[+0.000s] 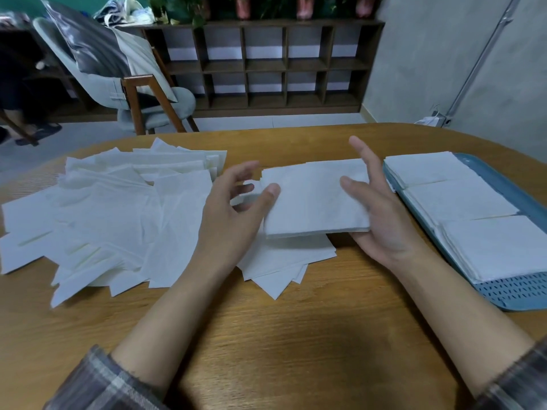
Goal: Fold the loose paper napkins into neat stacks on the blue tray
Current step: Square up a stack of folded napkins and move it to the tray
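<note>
Scanning L to R: bg far L has a grey padded chair [177, 99] w/ wood legs and a dark cushion [88, 45] leaning on it. Behind it, a dark wood cubby shelf [266, 65] runs along the wall w/ potted plants [305, 7] on top. Wood-grain tabletop [296, 335], rounded far edge, carries everything.

L side: big messy heap of loose napkins [112, 208], thin white paper, flat sheets fanned and overlapping at all angles, some creased. L forearm crosses the heap's R edge.

L hand [231, 220]: fingers half-open, spread, loosely bent. Thumb tip sits on the L edge of the folded bundle [310, 202]; the other fingers are just L of that edge, blurred, can't tell if they touch.

Bundle = several white napkins folded to a squarish pad, layered edge showing on the near side, held above the tabletop at centre. Under it lies a small pile [284, 261] of flat napkins, corners poking toward the viewer.

R hand [381, 226]: palm cups the bundle's R edge, thumb pressed on top, fingers straight and pointing up behind it, so it grips the bundle.

Plaid sleeves at both bottom corners.

Far R: blue tray [521, 291], plastic, rounded rim, slotted floor showing at the near end, on the tabletop just beside the R hand. Three neat stacks sit in a row on it, edges touching: far stack [426, 167], middle stack [458, 199], near stack [497, 247]. Grey wall [429, 54] w/ a metal conduit [481, 57] behind.
</note>
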`<state>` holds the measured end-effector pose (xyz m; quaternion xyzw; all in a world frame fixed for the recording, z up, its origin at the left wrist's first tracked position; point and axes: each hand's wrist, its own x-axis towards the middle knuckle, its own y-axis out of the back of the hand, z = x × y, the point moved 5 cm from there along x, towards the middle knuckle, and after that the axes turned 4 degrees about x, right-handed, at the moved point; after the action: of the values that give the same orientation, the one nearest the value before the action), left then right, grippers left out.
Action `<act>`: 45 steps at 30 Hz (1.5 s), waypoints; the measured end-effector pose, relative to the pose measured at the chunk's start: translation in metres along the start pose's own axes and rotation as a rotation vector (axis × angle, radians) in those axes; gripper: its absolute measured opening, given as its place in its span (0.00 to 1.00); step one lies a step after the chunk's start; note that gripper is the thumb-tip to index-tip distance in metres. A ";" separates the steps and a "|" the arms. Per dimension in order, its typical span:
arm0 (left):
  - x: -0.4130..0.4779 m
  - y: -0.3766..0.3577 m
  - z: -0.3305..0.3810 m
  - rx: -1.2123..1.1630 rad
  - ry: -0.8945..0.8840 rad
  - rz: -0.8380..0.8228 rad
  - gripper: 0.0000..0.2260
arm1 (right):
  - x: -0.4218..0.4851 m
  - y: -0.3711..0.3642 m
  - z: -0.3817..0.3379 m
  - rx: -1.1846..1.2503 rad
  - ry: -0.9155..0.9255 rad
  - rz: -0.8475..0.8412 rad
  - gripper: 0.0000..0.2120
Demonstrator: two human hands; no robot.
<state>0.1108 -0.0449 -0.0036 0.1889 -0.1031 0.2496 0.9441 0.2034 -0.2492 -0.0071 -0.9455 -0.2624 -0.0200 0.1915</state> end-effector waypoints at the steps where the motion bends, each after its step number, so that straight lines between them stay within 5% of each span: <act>1: 0.001 -0.001 -0.002 -0.087 0.048 -0.045 0.17 | -0.001 0.000 -0.001 0.016 -0.009 -0.011 0.28; 4: -0.003 -0.008 0.001 -0.213 0.141 -0.181 0.18 | 0.002 -0.001 0.005 -0.156 -0.009 -0.012 0.28; 12: 0.000 -0.003 -0.004 0.026 0.002 -0.112 0.22 | -0.001 -0.003 0.005 -0.161 -0.057 -0.174 0.16; 17: -0.004 -0.010 0.006 -0.003 -0.087 -0.178 0.26 | -0.001 0.005 0.000 -0.477 0.136 -0.011 0.11; 23: -0.001 -0.014 -0.011 0.504 -0.220 -0.230 0.16 | 0.005 0.025 -0.005 -0.535 0.220 0.252 0.13; 27: -0.003 -0.018 -0.015 0.613 -0.220 -0.278 0.12 | 0.004 0.029 -0.005 -0.538 0.231 0.296 0.13; 32: -0.004 -0.018 -0.015 0.591 -0.292 -0.208 0.01 | 0.005 0.029 -0.002 -0.546 0.222 0.289 0.12; 38: -0.011 -0.018 0.003 0.461 -0.327 -0.271 0.04 | 0.004 0.030 -0.004 -0.547 0.218 0.291 0.12; 45: -0.014 -0.017 0.010 0.125 -0.135 -0.339 0.04 | 0.006 0.022 0.000 -0.544 0.192 0.145 0.11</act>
<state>0.1063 -0.0692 -0.0038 0.2780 -0.1174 0.0799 0.9500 0.2198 -0.2632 -0.0141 -0.9722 -0.1598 -0.1651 -0.0443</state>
